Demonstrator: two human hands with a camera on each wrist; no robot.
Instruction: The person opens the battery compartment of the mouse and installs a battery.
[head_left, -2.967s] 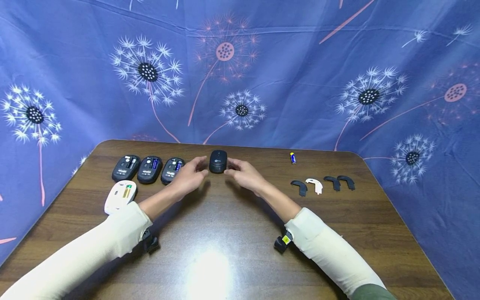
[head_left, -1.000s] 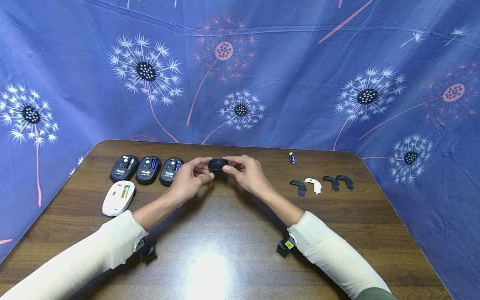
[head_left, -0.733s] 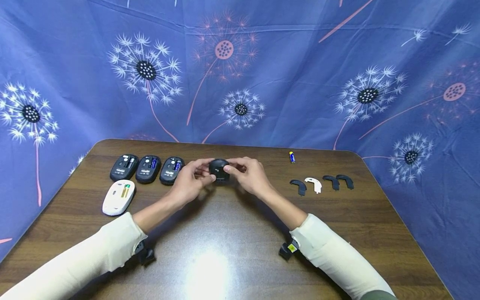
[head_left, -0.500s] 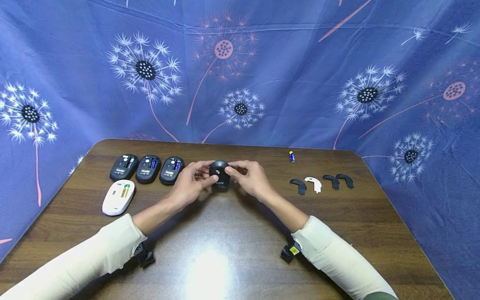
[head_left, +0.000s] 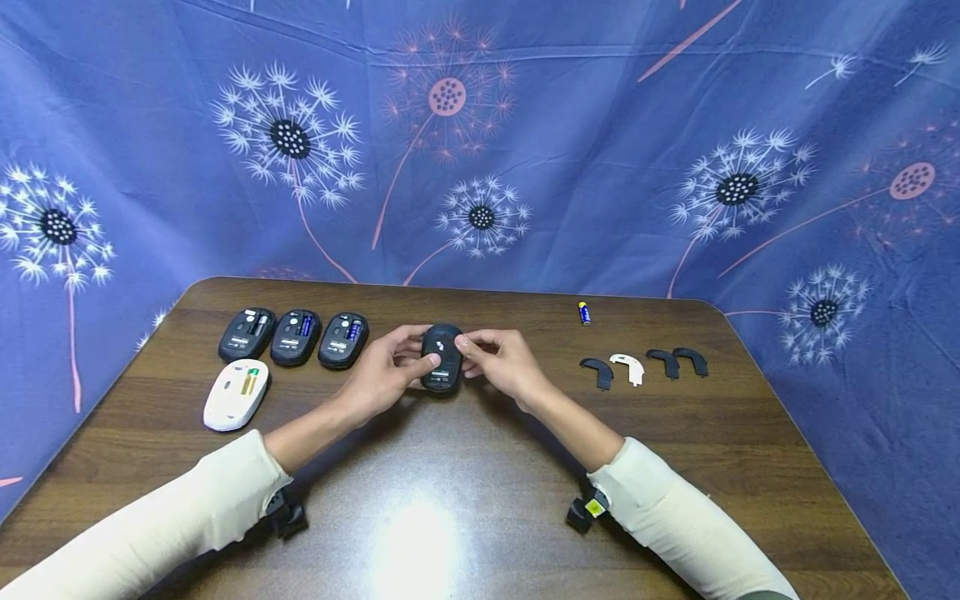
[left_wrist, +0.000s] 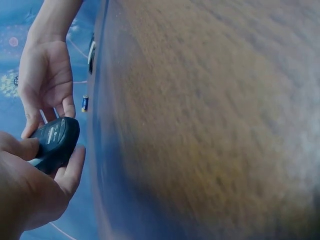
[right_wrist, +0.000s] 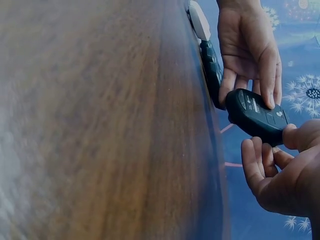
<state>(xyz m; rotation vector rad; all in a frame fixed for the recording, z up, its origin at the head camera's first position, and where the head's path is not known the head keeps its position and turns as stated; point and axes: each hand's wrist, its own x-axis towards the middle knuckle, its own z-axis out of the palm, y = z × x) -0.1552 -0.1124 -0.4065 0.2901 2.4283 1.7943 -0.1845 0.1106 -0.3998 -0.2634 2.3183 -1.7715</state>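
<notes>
A black computer mouse (head_left: 444, 377) is held between both hands with its underside turned up, the printed label showing. My left hand (head_left: 381, 367) grips its left side, thumb laid over the underside. From the right, my right hand (head_left: 513, 367) pinches the mouse's upper edge between thumb and fingers. In the left wrist view the mouse (left_wrist: 59, 142) is tilted, and the left fingers curl beneath it. The right wrist view shows the mouse (right_wrist: 255, 120) with the right thumb on its near end.
Three black mice (head_left: 297, 354) lie bottom up at the left, battery bays uncovered, with a white mouse (head_left: 225, 404) in front. A blue-and-yellow battery (head_left: 584, 314) lies at the back right. Nearer are several curved battery covers, including a white cover (head_left: 628, 367) and a black cover (head_left: 600, 373).
The mouse stood top side up on the table between the hands. Both hands have taken hold of it, rolled it over so the underside faces up, and brought it slightly nearer.
</notes>
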